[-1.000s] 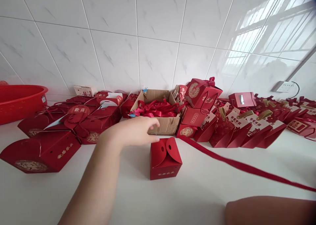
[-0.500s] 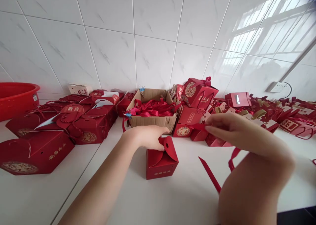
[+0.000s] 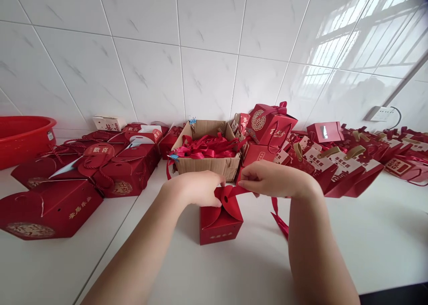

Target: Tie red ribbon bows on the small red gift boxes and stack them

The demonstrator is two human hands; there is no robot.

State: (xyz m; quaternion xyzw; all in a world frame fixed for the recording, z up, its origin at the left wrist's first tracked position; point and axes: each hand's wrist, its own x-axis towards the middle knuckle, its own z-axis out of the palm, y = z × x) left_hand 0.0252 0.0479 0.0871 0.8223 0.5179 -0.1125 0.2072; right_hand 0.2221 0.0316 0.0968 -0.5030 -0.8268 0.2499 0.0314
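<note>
A small red gift box [image 3: 221, 228] with gold lettering stands upright on the white table, its top flaps folded together around a round hole. My left hand [image 3: 203, 188] pinches those top flaps from the left. To the right of them, my right hand [image 3: 264, 179] is closed on a red ribbon [image 3: 241, 190], which runs from its fingers to the top of the box. The ribbon's loose tail hangs beneath my right wrist, its cut end near the table. Whether the ribbon passes through the hole is hard to make out.
Behind the box stands an open cardboard carton [image 3: 207, 166] full of red ribbons. Larger red boxes [image 3: 50, 207] crowd the left side, near a red plastic basin [image 3: 25, 140]. Stacked boxes [image 3: 272, 126] and rows of small gift bags [image 3: 347, 169] fill the right. A tiled wall rises behind.
My right hand has moved left with the ribbon, from out at the right to beside the box's top. My left hand stays on the flaps.
</note>
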